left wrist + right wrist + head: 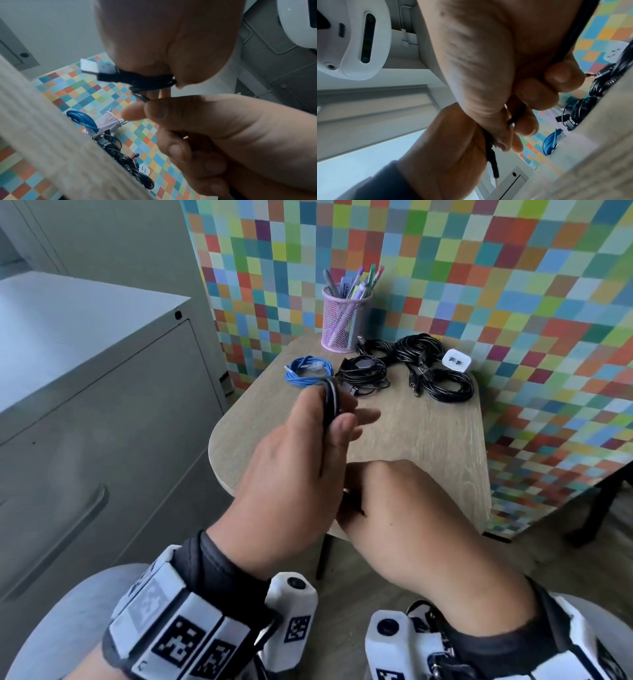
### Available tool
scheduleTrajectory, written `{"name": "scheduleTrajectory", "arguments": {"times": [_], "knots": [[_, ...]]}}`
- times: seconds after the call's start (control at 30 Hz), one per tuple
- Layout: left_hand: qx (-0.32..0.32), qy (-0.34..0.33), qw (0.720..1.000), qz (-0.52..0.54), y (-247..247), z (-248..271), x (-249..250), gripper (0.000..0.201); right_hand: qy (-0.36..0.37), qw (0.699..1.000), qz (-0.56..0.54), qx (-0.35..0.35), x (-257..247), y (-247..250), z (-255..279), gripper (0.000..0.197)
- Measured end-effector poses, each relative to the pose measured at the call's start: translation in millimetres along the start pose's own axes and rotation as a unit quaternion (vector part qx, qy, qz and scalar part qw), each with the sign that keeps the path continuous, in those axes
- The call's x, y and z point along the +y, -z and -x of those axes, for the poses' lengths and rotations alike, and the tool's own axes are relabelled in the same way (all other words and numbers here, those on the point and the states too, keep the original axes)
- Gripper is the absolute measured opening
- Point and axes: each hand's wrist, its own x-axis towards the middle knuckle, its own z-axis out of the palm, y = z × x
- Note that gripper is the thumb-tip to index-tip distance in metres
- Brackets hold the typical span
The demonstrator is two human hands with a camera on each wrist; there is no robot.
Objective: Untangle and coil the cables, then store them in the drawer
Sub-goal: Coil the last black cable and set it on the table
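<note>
Over the near edge of the small wooden table (428,440), my left hand (301,446) stands on edge with a black cable (330,400) looped round it. The thumb clamps the loops (145,79), and a USB plug (96,67) sticks out beside the palm. Just below and right of it, my right hand (404,501) is curled round the same cable's free run (573,33). A coiled blue cable (306,369), a small black cable bundle (363,371) and a larger black tangle (431,371) lie at the table's far side.
A purple mesh pen cup (344,320) and a white charger block (456,360) stand at the back of the table. A grey metal cabinet (102,422) with its drawers closed is to the left. A checkered wall panel backs the table.
</note>
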Motion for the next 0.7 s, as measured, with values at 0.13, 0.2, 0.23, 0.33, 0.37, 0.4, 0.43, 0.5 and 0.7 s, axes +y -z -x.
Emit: {"name": "scheduleTrajectory", "arguments": {"times": [0.13, 0.2, 0.23, 0.33, 0.37, 0.4, 0.43, 0.5, 0.7], "knots": [[-0.06, 0.033, 0.987, -0.148, 7, -4, 2, 0.029, 0.012, 0.999, 0.038, 0.03, -1, 10, 8, 0.027], [-0.078, 0.03, 0.979, -0.186, 8, -5, 3, 0.03, 0.022, 0.997, 0.065, 0.017, -3, 13, 9, 0.01], [-0.084, 0.032, 0.977, -0.193, 9, -5, 5, 0.031, 0.027, 0.997, 0.076, 0.009, -3, 14, 11, 0.011], [-0.091, 0.047, 0.974, -0.203, 8, -4, 9, 0.032, 0.027, 0.996, 0.08, 0.005, -3, 17, 12, 0.015], [-0.09, 0.045, 0.972, -0.211, 7, -4, 10, 0.033, 0.024, 0.997, 0.079, 0.011, -1, 19, 12, 0.017], [-0.09, 0.039, 0.971, -0.218, 7, -4, 10, 0.034, 0.021, 0.997, 0.073, 0.022, 2, 22, 13, 0.017], [-0.094, 0.038, 0.971, -0.218, 7, -4, 9, 0.034, 0.017, 0.997, 0.066, 0.033, 6, 24, 13, 0.012], [-0.123, 0.052, 0.969, -0.207, 10, -4, 6, 0.026, 0.013, 0.997, 0.041, 0.059, 10, 31, 14, 0.005], [-0.211, 0.095, 0.947, -0.224, 16, -8, 11, 0.051, 0.046, 0.997, -0.038, 0.058, 18, 40, 16, 0.019]]}}
